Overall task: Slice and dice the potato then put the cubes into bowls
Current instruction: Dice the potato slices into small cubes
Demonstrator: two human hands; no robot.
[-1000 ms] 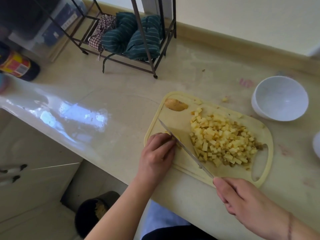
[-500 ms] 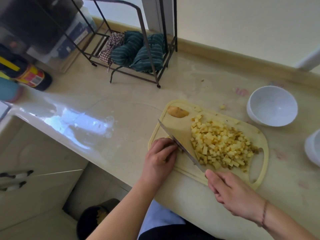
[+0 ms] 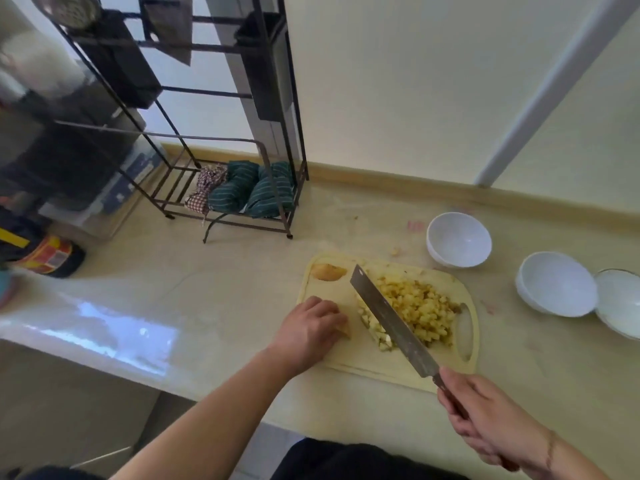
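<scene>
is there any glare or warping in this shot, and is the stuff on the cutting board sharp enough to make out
Head view: a bright window reflection glares off the countertop at left; wide-angle distortion bends the metal rack and wall lines; the left edge is smeared and dark. The potato cubes and knife on the cutting board are soft but readable, and both hands, left and right, are clear.

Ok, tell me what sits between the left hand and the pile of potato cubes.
In the head view, the knife blade crosses that stretch, plus bare cutting board beside the left hand. The cubes lie behind the blade.
</scene>
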